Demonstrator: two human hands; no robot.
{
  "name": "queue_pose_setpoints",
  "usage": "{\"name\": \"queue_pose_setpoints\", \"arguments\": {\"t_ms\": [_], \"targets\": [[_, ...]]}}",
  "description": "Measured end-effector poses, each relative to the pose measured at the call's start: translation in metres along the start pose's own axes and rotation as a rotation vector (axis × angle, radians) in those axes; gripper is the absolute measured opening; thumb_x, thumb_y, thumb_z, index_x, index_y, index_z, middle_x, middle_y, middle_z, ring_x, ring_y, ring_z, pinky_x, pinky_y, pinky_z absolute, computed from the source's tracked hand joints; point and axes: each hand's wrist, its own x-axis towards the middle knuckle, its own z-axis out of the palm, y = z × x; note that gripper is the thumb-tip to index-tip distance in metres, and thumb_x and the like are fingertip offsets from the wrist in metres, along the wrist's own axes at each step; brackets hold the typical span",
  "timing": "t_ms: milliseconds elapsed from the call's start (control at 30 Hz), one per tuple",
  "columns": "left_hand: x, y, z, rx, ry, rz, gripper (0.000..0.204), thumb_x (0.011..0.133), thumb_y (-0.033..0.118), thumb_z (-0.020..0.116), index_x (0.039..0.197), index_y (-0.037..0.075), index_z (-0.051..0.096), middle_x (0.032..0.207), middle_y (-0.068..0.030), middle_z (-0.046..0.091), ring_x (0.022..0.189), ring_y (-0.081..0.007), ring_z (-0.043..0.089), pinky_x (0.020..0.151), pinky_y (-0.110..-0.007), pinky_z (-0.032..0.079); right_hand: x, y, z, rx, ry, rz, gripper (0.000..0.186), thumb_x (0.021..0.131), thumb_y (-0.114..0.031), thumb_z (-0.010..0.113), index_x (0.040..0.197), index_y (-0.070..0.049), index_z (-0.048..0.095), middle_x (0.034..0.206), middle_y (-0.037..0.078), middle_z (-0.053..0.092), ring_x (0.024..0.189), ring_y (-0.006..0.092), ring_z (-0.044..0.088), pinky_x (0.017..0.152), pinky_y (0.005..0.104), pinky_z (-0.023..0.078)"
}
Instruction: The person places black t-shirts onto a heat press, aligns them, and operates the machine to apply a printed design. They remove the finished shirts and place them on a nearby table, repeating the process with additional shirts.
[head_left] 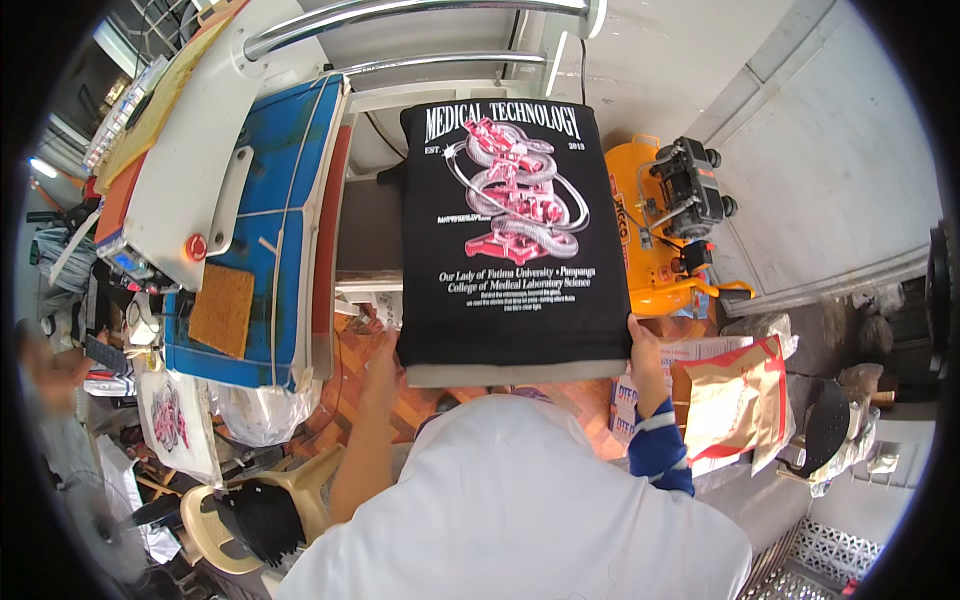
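Observation:
A black T-shirt (515,330) with white lettering and a pink and grey graphic lies stretched over a flat press platen (515,374), whose grey near edge shows below the hem. My left hand (385,345) is at the shirt's near left edge, fingers closed at the cloth and partly hidden. At the near right edge, my right hand (645,347) grips the shirt's side, its thumb side up along the cloth. A blue and white striped cuff is around my right forearm. The print faces up and looks flat.
Left stands a heat press (215,130) with a red knob, beside a blue-topped padded bed (280,200) holding a brown pad (222,310). An orange air compressor (650,230) is close on the right. Further near are a paper bag (735,400) and a plastic chair (205,530) with black cloth.

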Motion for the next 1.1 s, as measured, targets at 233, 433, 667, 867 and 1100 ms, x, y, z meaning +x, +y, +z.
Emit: {"name": "queue_pose_setpoints", "arguments": {"t_ms": [233,433,667,867,1100], "targets": [[0.000,0.010,-0.024,0.464,0.294,0.413,0.032,0.096,0.027,0.075,0.096,-0.005,0.075,0.079,0.0015,0.063,0.072,-0.0079,0.050,0.063,-0.026,0.039,-0.044,-0.041,-0.017,0.484,-0.138,-0.079,0.024,0.101,-0.015,0.066,0.113,0.006,0.067,0.097,0.008,0.074,0.079,0.0169,0.072,0.065,0.0279,0.058],[-0.014,0.000,-0.028,0.597,0.293,0.508,0.032,0.094,0.026,0.076,0.102,-0.005,0.072,0.082,-0.0014,0.064,0.075,-0.0107,0.053,0.067,-0.028,0.043,-0.057,-0.026,-0.023,0.327,-0.111,-0.053,0.027,0.101,-0.025,0.067,0.105,0.002,0.068,0.090,0.006,0.072,0.080,0.0159,0.070,0.070,0.0280,0.056],[-0.034,-0.001,0.004,1.144,0.292,0.998,0.043,0.091,0.018,0.073,0.128,-0.001,0.061,0.129,-0.0209,0.057,0.123,-0.0387,0.054,0.107,-0.045,0.044,-0.015,-0.104,0.060,-0.814,0.579,-0.943,0.035,0.088,-0.031,0.076,0.108,-0.003,0.071,0.109,0.017,0.068,0.107,0.0397,0.062,0.094,0.0494,0.049],[-0.038,0.020,0.068,1.138,0.216,0.959,0.045,0.090,0.012,0.070,0.132,0.000,0.059,0.136,-0.0222,0.052,0.130,-0.0420,0.050,0.111,-0.048,0.041,0.098,-0.230,0.242,-0.949,0.059,-1.209,0.064,0.098,-0.050,0.057,0.142,-0.004,0.054,0.152,0.018,0.047,0.146,0.0374,0.037,0.119,0.0605,0.026],[-0.072,0.024,0.040,1.243,0.514,0.740,0.045,0.091,0.010,0.068,0.134,0.003,0.059,0.140,-0.0235,0.050,0.132,-0.0418,0.050,0.113,-0.049,0.039,0.182,-0.318,0.311,-1.111,0.054,-0.980,0.071,0.103,-0.057,0.043,0.153,-0.008,0.045,0.162,0.014,0.038,0.152,0.0357,0.030,0.123,0.0635,0.018]]}}
